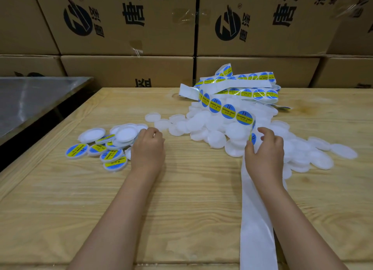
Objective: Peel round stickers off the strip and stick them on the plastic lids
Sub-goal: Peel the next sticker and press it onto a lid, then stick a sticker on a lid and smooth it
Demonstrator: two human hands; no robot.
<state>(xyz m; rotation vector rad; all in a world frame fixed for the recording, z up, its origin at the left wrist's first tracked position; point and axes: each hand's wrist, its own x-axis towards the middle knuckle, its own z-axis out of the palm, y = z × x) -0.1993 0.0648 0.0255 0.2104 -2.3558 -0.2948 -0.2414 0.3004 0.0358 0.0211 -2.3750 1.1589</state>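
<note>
A long white sticker strip (228, 110) carrying round blue-and-yellow stickers runs from a tangled heap at the back down to my right hand (266, 154). That hand pinches the strip at its fold, thumb beside a partly visible sticker (253, 138). The bare backing paper (256, 225) trails under my right forearm toward the table's front edge. Plain white plastic lids (216, 139) lie in a wide pile under and around the strip. My left hand (148, 148) sits with curled fingers against a smaller pile of labelled lids (112, 155); its fingertips are hidden.
The work lies on a light wooden table (181, 199). Stacked cardboard boxes (129, 21) form a wall right behind it. A metal surface (34, 100) adjoins the table at the left. Some loose white lids (152, 117) lie between the two piles.
</note>
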